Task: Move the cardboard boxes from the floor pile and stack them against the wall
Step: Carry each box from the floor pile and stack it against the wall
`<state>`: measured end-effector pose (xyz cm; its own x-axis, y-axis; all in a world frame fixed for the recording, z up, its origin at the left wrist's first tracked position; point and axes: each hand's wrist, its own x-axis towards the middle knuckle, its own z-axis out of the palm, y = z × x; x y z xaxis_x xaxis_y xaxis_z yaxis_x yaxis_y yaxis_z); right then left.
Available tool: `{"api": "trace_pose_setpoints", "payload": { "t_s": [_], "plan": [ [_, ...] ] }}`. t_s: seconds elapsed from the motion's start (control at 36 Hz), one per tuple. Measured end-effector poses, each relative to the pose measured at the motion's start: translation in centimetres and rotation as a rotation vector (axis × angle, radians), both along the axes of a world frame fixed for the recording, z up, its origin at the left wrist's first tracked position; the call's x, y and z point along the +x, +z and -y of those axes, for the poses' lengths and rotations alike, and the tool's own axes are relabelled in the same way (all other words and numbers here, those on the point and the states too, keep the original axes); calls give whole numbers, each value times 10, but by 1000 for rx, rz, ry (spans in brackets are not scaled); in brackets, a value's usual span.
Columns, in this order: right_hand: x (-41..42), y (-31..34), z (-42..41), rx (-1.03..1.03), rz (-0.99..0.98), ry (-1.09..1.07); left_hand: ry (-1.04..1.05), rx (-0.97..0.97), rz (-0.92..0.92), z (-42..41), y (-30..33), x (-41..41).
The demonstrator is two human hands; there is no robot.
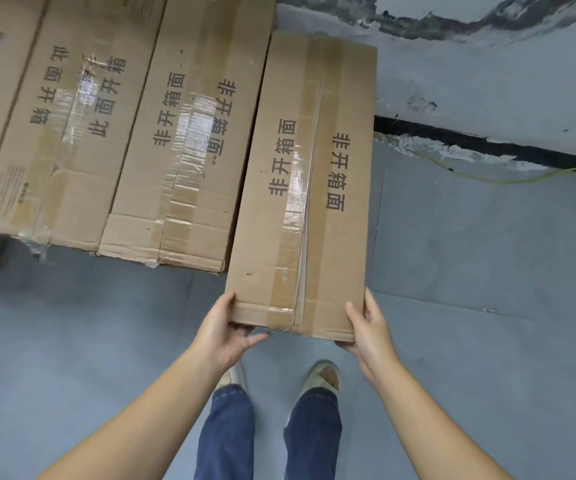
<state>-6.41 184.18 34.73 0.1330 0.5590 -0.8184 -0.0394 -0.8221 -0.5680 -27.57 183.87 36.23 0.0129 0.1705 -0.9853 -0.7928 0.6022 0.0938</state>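
A long brown cardboard box point(335, 258), taped along its middle seam and printed with dark characters, is held by its near end, its far end toward the wall point(487, 74). My left hand point(220, 330) grips the near left corner, thumb on top and fingers under. My right hand point(369, 327) grips the near right corner the same way. The box lies beside the right end of a row of similar boxes point(189, 133) lined up against the wall, their tops level with it.
The floor point(470, 271) is grey tile. A black skirting strip point(487, 150) runs along the wall base at right, with a thin yellow cord point(508, 180) lying in front of it. My legs in blue jeans and light shoes point(324, 375) stand just behind the box.
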Motion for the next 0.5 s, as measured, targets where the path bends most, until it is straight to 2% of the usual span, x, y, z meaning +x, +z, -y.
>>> {"api": "trace_pose_setpoints", "payload": {
  "t_s": [0.22,0.33,0.5],
  "plan": [
    [-23,-24,-71,20,-29,-143,289,85,54,-63,-20,-19],
    [-21,-37,-69,-21,-55,-125,281,53,62,-65,-34,-23],
    [-14,-45,-56,-7,23,-45,230,77,-16,-50,-37,-24]
  ]
}}
